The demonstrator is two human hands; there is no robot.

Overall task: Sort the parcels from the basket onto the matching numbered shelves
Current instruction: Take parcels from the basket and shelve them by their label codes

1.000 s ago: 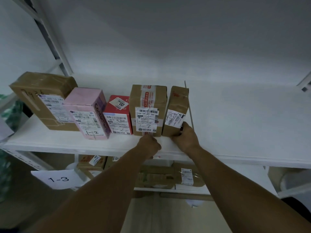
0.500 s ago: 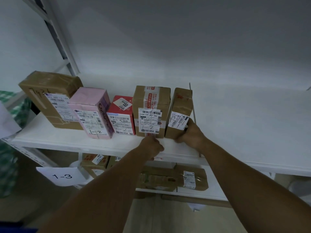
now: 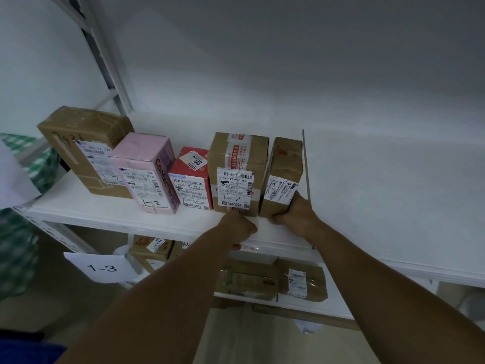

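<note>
On shelf [image 3: 367, 206], rightmost: narrow brown parcel [image 3: 286, 164], upright, white label [image 3: 279, 189] in front, gripped low by right hand [image 3: 296, 214]; left hand [image 3: 240, 227] curled at foot of taped box [image 3: 237, 158], grasp not clear

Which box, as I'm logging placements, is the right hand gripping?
The narrow brown box at the row's right end; the right hand holds its bottom corner.

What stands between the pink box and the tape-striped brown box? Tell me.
A small red box stands between the pink box and the taped brown box, as the head view shows.
</note>
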